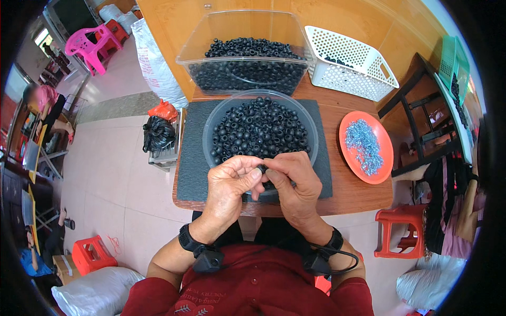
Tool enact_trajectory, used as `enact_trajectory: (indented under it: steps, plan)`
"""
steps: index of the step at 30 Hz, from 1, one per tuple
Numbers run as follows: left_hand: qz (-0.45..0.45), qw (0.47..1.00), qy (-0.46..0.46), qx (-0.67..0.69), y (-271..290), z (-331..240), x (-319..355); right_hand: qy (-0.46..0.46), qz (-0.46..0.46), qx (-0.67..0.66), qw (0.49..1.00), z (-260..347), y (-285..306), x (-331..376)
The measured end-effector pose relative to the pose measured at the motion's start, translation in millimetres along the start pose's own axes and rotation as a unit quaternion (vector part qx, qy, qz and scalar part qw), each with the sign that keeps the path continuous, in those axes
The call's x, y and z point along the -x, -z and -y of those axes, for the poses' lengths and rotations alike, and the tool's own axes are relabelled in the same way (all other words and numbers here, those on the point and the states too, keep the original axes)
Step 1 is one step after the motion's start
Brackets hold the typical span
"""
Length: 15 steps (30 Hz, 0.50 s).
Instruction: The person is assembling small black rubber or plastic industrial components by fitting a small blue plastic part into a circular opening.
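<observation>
Over the near rim of a round clear tub, my two hands meet at the fingertips. My left hand is closed, its thumb and forefinger pinching a small black bead-like part. Against that part press the closed fingertips of my right hand; whether they also hold some tiny piece is hidden. Many loose black bead-like parts, round with a hole, fill the tub beneath. To the right, an orange plate carries a heap of small, shiny bluish-clear pieces.
The tub stands on a dark mat on a wooden table. Behind it are a large clear bin of black parts and a white perforated basket. A red stool stands right; other people are at both sides.
</observation>
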<state>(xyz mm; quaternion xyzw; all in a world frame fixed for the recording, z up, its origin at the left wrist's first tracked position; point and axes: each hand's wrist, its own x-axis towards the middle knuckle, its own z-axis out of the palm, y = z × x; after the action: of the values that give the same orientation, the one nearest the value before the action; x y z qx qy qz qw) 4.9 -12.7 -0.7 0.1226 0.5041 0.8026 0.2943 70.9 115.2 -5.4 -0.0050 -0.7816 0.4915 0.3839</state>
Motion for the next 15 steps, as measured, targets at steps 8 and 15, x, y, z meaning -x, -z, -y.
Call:
enact_trajectory:
  steps: [8,15]
  plan:
    - [0.013,0.998,0.059,0.022,-5.8,-3.7,-1.5,0.033,-0.029,0.059,0.997,-4.5,-0.4,6.7]
    - [0.025,0.994,0.089,0.055,-5.2,-7.6,-7.0,0.052,-0.008,0.051,0.997,1.0,2.9,6.7]
